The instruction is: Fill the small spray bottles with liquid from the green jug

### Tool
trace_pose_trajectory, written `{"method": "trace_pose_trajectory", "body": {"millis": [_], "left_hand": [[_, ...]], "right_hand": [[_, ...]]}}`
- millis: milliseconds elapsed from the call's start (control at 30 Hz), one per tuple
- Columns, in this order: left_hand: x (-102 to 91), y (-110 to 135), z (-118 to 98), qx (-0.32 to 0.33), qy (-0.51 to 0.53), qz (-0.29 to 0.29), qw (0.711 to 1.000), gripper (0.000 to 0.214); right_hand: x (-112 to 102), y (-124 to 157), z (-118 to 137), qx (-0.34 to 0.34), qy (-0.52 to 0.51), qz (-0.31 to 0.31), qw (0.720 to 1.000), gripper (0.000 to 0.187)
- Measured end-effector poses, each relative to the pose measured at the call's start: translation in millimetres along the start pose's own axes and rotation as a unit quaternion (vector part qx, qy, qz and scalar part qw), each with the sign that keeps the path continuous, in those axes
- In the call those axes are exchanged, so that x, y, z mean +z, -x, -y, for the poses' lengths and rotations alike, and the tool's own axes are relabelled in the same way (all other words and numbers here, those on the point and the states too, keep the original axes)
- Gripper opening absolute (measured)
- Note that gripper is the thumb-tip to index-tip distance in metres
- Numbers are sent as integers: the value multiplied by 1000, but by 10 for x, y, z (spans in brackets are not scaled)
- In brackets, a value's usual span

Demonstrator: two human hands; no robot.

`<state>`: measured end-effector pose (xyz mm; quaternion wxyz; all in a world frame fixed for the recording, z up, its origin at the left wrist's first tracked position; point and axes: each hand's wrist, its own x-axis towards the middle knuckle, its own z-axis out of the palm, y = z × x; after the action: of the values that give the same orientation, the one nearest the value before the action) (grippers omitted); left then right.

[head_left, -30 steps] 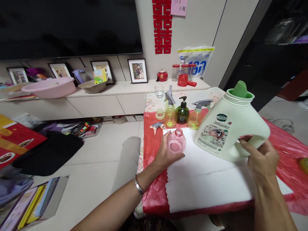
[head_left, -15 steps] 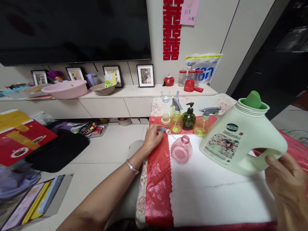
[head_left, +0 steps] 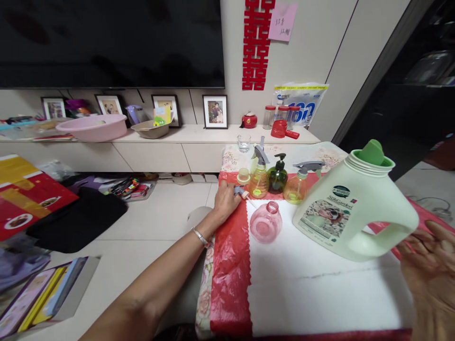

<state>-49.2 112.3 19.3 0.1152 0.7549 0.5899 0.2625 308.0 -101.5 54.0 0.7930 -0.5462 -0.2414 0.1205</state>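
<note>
My left hand (head_left: pixel 227 201), at the table's left side, is closed around a grey spray nozzle head (head_left: pixel 242 191) whose thin tube points toward the white cloth. My right hand (head_left: pixel 428 255) is open with its fingers spread, just beside the handle of a large pale green detergent jug (head_left: pixel 359 208). That jug stands upright, uncapped, with a green scoop-like piece (head_left: pixel 372 152) in its mouth. Between the hands sits an open pink round bottle (head_left: pixel 266 223). Behind it are a yellow spray bottle (head_left: pixel 259 182), a dark green pump bottle (head_left: pixel 277 177) and an orange-yellow spray bottle (head_left: pixel 295 189).
A pale cap (head_left: pixel 243 176) and a small glass cup (head_left: pixel 243 143) stand at the table's back left. The white cloth (head_left: pixel 320 303) lies over a red plastic sheet (head_left: pixel 231 284). Beyond is a low cabinet (head_left: pixel 152 156) bearing basins, photo frames and jars.
My right hand has let go of the jug's handle and opened beside it. My left hand has closed more tightly around the spray head. The view has shifted slightly.
</note>
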Motion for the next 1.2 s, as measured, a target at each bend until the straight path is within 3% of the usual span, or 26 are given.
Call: {"method": "trace_pose_trajectory", "body": {"millis": [100, 233, 400, 533, 767, 967, 1200], "left_hand": [[-97, 28, 24, 5, 13, -38, 999, 30], [-331, 6, 39, 36, 57, -162, 985, 38], [-829, -24, -39, 71, 93, -311, 943, 39], [-1221, 35, -172, 65, 146, -375, 913, 41], [-1520, 183, -463, 153, 138, -346, 915, 41], [-1551, 188, -655, 234, 103, -329, 909, 42], [-1537, 246, -851, 299, 100, -271, 909, 44]], "right_hand": [[-11, 0, 2, 10, -34, -6, 999, 47], [-42, 15, 0, 1, -41, -2, 999, 46], [-52, 18, -11, 14, -55, -16, 998, 47], [-54, 13, -8, 21, -62, -29, 997, 47], [-24, 29, 28, 27, -68, -15, 997, 48], [-31, 10, 16, 25, -79, -15, 996, 50], [-79, 17, 14, -3, -96, 6, 995, 47]]}}
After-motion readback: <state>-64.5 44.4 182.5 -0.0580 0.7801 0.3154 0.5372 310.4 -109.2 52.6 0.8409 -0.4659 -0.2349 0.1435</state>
